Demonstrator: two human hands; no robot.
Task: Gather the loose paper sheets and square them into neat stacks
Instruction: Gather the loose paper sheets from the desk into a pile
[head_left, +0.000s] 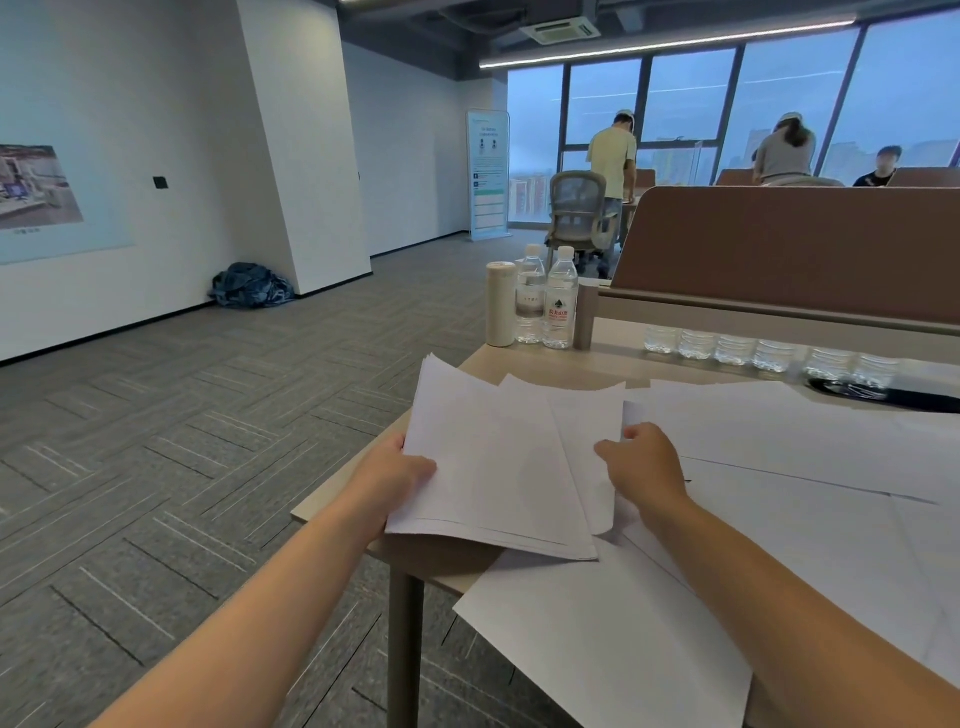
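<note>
A loose bundle of white paper sheets (493, 457) is lifted over the left end of the wooden desk (332, 499), its sheets fanned and uneven at the top. My left hand (397, 475) grips the bundle's left edge, thumb on top. My right hand (644, 465) pinches the bundle's right side, fingers curled round the sheets. More white sheets (779, 447) lie scattered flat on the desk to the right, and one large sheet (613, 639) hangs over the near edge.
Two water bottles (560, 304), a white cylinder flask (500, 304) and a brown cylinder (584, 317) stand at the desk's far left corner. A row of bottles (769, 353) lines the brown divider panel (779, 244). People stand by far windows.
</note>
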